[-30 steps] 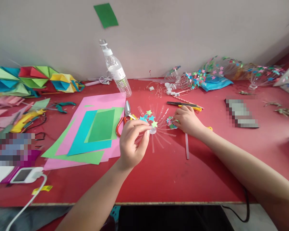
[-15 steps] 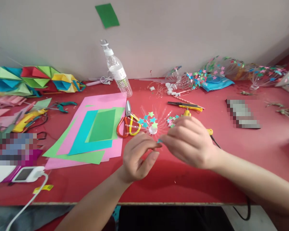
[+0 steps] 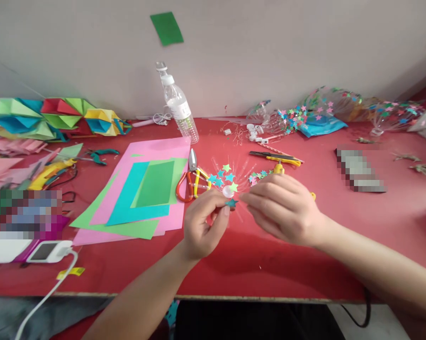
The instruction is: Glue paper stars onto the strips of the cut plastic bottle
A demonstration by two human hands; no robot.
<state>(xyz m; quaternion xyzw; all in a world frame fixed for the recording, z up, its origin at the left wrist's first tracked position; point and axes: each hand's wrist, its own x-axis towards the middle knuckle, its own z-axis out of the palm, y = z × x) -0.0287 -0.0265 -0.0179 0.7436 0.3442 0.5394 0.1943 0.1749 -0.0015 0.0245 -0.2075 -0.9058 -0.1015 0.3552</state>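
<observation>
My left hand (image 3: 204,224) pinches a small teal paper star (image 3: 231,203) between thumb and fingertips over the red table (image 3: 269,264). My right hand (image 3: 282,208) hovers just right of it, fingers curled and pointing at the star; whether it touches the star is unclear. Just behind the hands lies a clear plastic bottle piece cut into splayed strips (image 3: 229,182) with small stars stuck on it. A little heap of loose paper stars (image 3: 257,178) lies to its right.
Orange and yellow scissors (image 3: 191,182) lie beside pink, teal and green paper sheets (image 3: 145,189). A water bottle (image 3: 179,106) leans at the back. A yellow cutter (image 3: 276,157), a glue gun (image 3: 278,167), star-covered plastic pieces (image 3: 326,106), folded paper shapes (image 3: 53,118) and pliers (image 3: 99,155) are around.
My right hand left the heap of stars and came toward my left hand. My left hand let go of the plastic piece, drew back toward me, and now pinches a teal star.
</observation>
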